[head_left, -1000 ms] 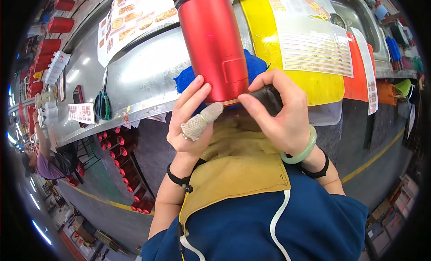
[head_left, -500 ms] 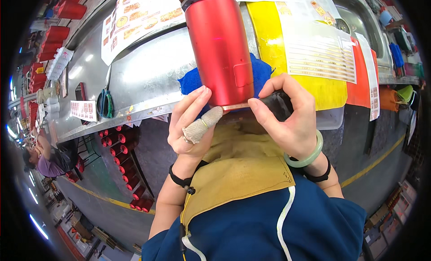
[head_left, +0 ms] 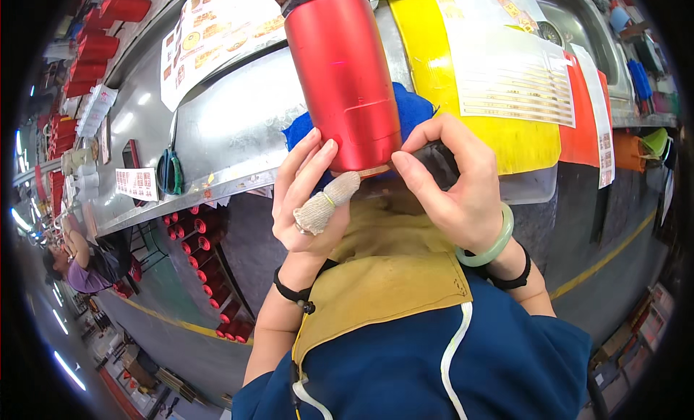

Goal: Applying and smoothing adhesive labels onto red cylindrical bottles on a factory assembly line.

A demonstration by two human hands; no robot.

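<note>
A large red metal cylinder (head_left: 340,73) lies lengthwise ahead of me, its near end over the bench edge and a blue cloth (head_left: 414,108) beneath it. A thin copper-coloured rim (head_left: 374,171) shows at that near end. My left hand (head_left: 307,199) grips the cylinder's near left side, with two fingertips on the red surface and the thumb, in a knitted finger cover (head_left: 327,203), against the rim. My right hand (head_left: 463,185) has its thumb and forefinger brought together at the near right edge. What the right fingertips may pinch is too small to make out.
Scissors (head_left: 170,167) with dark green handles and a phone (head_left: 131,156) lie on the metal bench (head_left: 238,95) at left. Printed sheets (head_left: 217,40) and a yellow sheet (head_left: 426,51) flank the cylinder. Several red cylinders (head_left: 206,272) stand below left. Another person (head_left: 83,261) is far left.
The cylinder has turned a little, its raised patch shifting left along the surface. My right hand has moved slightly left along with the rim.
</note>
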